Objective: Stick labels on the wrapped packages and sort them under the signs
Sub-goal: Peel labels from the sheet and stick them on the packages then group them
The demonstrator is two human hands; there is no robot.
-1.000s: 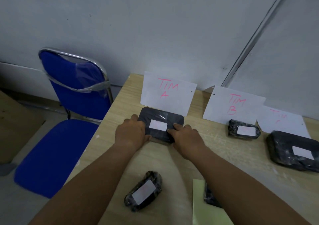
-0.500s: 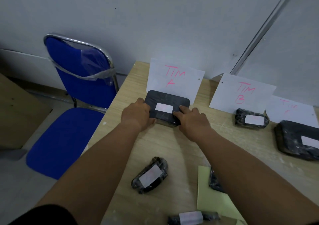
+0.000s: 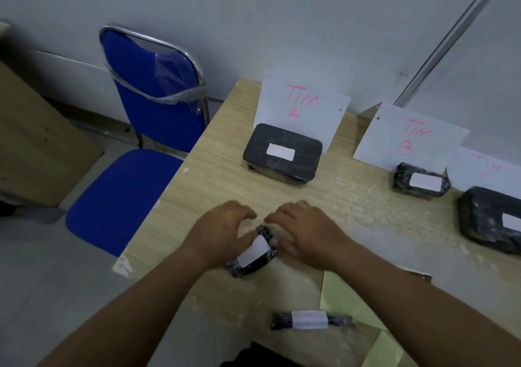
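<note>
A small black wrapped package (image 3: 253, 254) with a white label lies on the wooden table (image 3: 214, 186). My left hand (image 3: 222, 231) and my right hand (image 3: 307, 234) cup it from either side with curled fingers, and the left thumb rests on the label. A large labelled package (image 3: 282, 152) sits alone below the "TIM A" sign (image 3: 304, 104). Below the "TIM B" sign (image 3: 408, 138) is another small labelled package (image 3: 420, 182). A big labelled package (image 3: 490, 220) lies under a third sign (image 3: 485, 169), cut off at the right edge.
A thin labelled package (image 3: 310, 320) lies near the table's front edge beside a yellow-green sheet (image 3: 346, 296). A blue folding chair (image 3: 141, 169) stands against the table's left side. The signs lean on the grey wall behind.
Both hands let go of the large package under "TIM A" and drew back toward me, closing around the small labelled package. The view tilted down.
</note>
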